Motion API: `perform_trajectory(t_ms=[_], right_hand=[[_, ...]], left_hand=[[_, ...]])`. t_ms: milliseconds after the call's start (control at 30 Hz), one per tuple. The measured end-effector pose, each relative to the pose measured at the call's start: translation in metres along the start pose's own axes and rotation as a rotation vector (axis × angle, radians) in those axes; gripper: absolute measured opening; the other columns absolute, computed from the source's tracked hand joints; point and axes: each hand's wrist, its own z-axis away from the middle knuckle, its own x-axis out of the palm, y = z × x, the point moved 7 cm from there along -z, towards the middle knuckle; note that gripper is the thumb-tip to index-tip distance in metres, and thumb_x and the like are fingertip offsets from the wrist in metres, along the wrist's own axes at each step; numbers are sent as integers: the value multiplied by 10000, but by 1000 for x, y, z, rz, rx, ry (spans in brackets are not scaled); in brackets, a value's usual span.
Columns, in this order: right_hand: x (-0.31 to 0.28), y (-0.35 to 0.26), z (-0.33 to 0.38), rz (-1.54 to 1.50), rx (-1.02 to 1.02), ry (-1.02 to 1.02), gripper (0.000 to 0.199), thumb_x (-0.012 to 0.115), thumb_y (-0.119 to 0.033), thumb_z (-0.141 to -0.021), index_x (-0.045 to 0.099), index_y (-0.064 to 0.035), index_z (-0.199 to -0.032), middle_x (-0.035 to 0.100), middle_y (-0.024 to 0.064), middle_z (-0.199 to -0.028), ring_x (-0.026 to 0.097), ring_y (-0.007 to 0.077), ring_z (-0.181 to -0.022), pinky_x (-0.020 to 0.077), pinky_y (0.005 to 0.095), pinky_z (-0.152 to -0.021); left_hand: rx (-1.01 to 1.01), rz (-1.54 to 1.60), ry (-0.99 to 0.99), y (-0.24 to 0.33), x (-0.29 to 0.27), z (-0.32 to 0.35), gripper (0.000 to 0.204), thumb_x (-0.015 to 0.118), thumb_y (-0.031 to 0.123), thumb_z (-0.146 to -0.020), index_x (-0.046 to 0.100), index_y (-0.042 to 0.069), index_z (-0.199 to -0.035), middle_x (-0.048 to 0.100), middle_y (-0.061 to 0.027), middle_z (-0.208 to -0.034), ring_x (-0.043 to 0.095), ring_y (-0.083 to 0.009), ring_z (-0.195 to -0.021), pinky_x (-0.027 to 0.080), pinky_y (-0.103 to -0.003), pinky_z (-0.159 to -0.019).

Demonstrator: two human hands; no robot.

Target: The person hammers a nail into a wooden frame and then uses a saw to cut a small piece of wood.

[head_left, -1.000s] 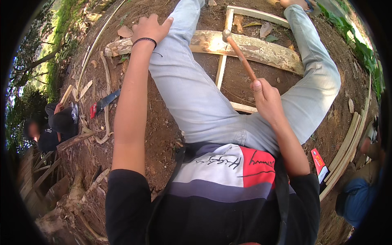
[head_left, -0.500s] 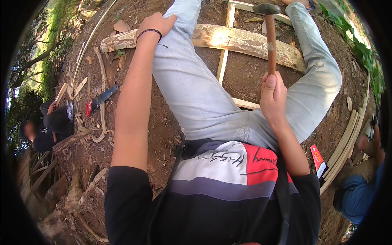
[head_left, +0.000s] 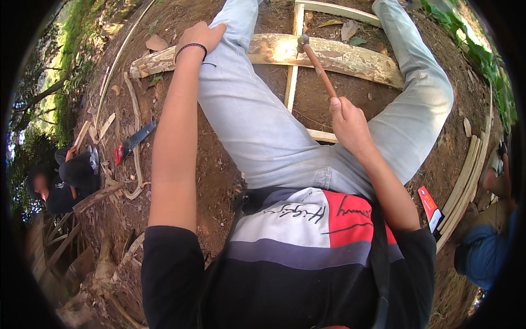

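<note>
My right hand point(head_left: 352, 125) is closed round the brown wooden handle of a hammer point(head_left: 321, 72). The hammer's dark metal head is at the pale curved plank point(head_left: 350, 59), where the plank lies over a thin wooden strip point(head_left: 291, 86). Whether the head touches the wood, or a nail sits under it, I cannot tell. My left hand point(head_left: 201, 39) rests on my left knee, thumb stretched out and the other fingers partly hidden; it holds nothing I can see. The plank runs between my legs, with its left end past my left knee.
More thin strips point(head_left: 339, 11) form a frame on the soil. At left lies a handsaw point(head_left: 137, 141) among sticks, with a crouching person point(head_left: 68, 178) beyond. On the right are a red-handled saw point(head_left: 430, 208), stacked strips point(head_left: 463, 186) and another person point(head_left: 482, 252).
My right hand has swung the hammer down and to the left, from raised upright to the crossing of plank and strip. My left hand stays on the knee.
</note>
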Motion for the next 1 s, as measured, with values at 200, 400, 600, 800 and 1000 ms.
perform_trajectory(t_ms=[200, 400, 600, 800, 1000], right_hand=[[-25, -14, 8, -306, -38, 154, 405, 377, -327, -1009, 516, 15, -842, 548, 185, -648, 552, 362, -603, 427, 428, -590], [-8, -9, -7, -13, -27, 46, 390, 390, -319, -1009, 498, 9, -828, 536, 189, -627, 547, 400, -598, 426, 432, -568], [-3, -2, 2, -46, -76, 89, 396, 377, -340, -1010, 501, -2, -844, 559, 190, -663, 582, 367, -624, 432, 429, -565], [-31, -35, -2, -171, -133, 109, 430, 368, -371, -1011, 481, 1, -828, 512, 161, -600, 512, 319, -515, 397, 402, -516], [7, -2, -3, 144, 51, -35, 443, 346, -365, -1005, 496, 4, -811, 582, 246, -705, 548, 495, -701, 411, 543, -653]], left_hand=[[-5, 15, 47, 2, 3, 0, 748, 481, 613, -789, 600, -5, -1193, 588, -255, -1200, 572, -367, -1125, 431, -416, -971], [21, -25, 7, -10, 7, -8, 714, 493, 537, -781, 553, 20, -1270, 551, -257, -1257, 540, -378, -1175, 427, -450, -994], [19, -7, 29, 1, 4, -6, 733, 479, 594, -793, 582, 1, -1210, 572, -266, -1215, 553, -371, -1152, 425, -434, -980], [28, -30, 57, -8, 8, -8, 734, 466, 605, -810, 596, -13, -1185, 577, -266, -1208, 557, -367, -1143, 417, -415, -982], [32, -9, 18, 4, 3, -9, 721, 482, 564, -793, 561, 10, -1247, 558, -268, -1237, 549, -371, -1161, 421, -427, -992]])
